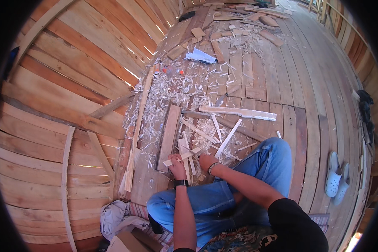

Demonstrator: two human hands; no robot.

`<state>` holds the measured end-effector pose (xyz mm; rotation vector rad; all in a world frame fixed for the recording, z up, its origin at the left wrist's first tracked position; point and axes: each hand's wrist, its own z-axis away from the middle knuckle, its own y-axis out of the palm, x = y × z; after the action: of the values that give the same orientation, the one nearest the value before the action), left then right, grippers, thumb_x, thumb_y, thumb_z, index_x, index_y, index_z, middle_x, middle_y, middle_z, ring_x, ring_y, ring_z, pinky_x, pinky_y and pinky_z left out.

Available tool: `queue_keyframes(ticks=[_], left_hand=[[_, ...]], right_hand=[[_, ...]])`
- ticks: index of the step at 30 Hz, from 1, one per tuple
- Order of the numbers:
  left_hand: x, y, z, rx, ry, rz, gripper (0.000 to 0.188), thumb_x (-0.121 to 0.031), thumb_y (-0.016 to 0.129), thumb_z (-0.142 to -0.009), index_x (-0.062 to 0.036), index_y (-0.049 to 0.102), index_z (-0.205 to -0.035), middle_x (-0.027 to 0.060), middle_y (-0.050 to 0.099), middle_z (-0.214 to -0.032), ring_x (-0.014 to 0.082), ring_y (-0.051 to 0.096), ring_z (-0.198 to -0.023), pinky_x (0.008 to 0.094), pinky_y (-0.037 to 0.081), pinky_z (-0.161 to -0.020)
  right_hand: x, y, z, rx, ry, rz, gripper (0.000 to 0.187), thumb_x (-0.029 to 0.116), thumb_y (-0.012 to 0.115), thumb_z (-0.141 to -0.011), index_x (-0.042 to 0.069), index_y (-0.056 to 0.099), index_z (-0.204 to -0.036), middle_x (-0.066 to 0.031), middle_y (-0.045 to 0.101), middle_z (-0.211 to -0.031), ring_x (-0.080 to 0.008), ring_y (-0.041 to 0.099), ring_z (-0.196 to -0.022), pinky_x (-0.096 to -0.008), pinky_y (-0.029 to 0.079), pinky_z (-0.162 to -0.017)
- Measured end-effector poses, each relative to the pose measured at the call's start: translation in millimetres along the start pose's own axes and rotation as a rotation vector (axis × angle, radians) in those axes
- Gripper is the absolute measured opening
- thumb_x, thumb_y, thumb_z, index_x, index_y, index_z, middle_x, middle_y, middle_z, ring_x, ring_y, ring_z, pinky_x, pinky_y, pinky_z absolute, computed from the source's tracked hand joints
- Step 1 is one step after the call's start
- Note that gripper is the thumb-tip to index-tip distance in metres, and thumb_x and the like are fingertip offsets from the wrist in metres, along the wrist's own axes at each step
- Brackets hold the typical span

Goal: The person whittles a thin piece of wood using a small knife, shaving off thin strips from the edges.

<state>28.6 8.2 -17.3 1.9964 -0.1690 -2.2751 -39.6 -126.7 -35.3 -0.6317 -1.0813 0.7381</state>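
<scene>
My left hand (178, 169), with a dark watch on its wrist, is closed on a thin wooden strip (185, 156). The strip points up and to the right, toward my other hand. Just right of it, my right hand (206, 162) is closed like a fist, a bracelet at the wrist. Whatever sits in that fist is too small and hidden to make out. Beneath both hands, several pale wooden sticks (228, 139) lie on a heap of shavings (203, 128). A flat wooden board (169, 136) lies beside my left hand.
Curled shavings (155, 101) cover the planks along the wooden wall (63, 80). A long wooden batten (139, 130) runs along this wall. Ahead lie a knife-shaped pale wood piece (239, 112), a crumpled white sheet (200, 55) and offcuts (271, 38). Light clogs (333, 174) stand at right.
</scene>
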Motion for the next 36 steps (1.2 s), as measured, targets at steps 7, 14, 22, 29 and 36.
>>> queue_keyframes(ticks=[7, 14, 22, 29, 36], left_hand=[[0.4, 11.0, 6.6, -0.005, 0.028, -0.021, 0.014, -0.015, 0.038, -0.092, -0.0113, 0.042, -0.079, -0.0001, 0.050, -0.075, 0.0067, 0.037, -0.059, 0.0215, 0.030, -0.051], [1.8, 10.8, 8.0, -0.007, 0.033, 0.001, 0.014, -0.015, 0.038, -0.093, -0.0113, 0.042, -0.079, 0.0003, 0.050, -0.075, 0.0066, 0.037, -0.060, 0.0220, 0.029, -0.051], [2.2, -5.7, 0.6, -0.016, 0.001, -0.002, 0.015, -0.018, 0.038, -0.094, -0.0129, 0.040, -0.080, 0.0004, 0.050, -0.077, 0.0066, 0.039, -0.063, 0.0221, 0.032, -0.051], [3.0, 8.4, 5.0, -0.021, 0.017, 0.016, 0.013, -0.013, 0.036, -0.090, -0.0112, 0.041, -0.078, 0.0009, 0.051, -0.075, 0.0070, 0.038, -0.060, 0.0216, 0.029, -0.050], [9.2, 4.2, 1.5, -0.022, 0.043, -0.015, 0.017, -0.013, 0.037, -0.091, -0.0098, 0.043, -0.076, 0.0007, 0.051, -0.074, 0.0073, 0.038, -0.062, 0.0221, 0.030, -0.053]], right_hand=[[-23.4, 23.6, -16.0, -0.010, 0.105, -0.068, 0.023, 0.013, 0.049, -0.089, -0.003, 0.058, -0.103, -0.0215, 0.068, -0.095, -0.0378, 0.068, -0.088, -0.0466, 0.056, -0.074], [-30.1, 35.9, -26.4, 0.008, 0.082, -0.044, 0.025, 0.012, 0.051, -0.088, -0.004, 0.058, -0.105, -0.0231, 0.067, -0.095, -0.0371, 0.068, -0.089, -0.0465, 0.056, -0.075], [5.3, 0.8, 1.6, 0.003, -0.012, 0.030, 0.026, 0.013, 0.050, -0.089, -0.003, 0.058, -0.106, -0.0205, 0.068, -0.091, -0.0378, 0.068, -0.090, -0.0470, 0.055, -0.076], [-27.7, 31.5, -15.2, -0.018, 0.119, -0.106, 0.025, 0.015, 0.047, -0.090, -0.003, 0.055, -0.106, -0.0255, 0.067, -0.098, -0.0396, 0.068, -0.089, -0.0481, 0.055, -0.075], [-2.4, 7.4, -1.0, -0.030, -0.036, 0.021, 0.023, 0.013, 0.047, -0.089, -0.006, 0.052, -0.101, -0.0245, 0.068, -0.086, -0.0385, 0.069, -0.082, -0.0458, 0.056, -0.070]])
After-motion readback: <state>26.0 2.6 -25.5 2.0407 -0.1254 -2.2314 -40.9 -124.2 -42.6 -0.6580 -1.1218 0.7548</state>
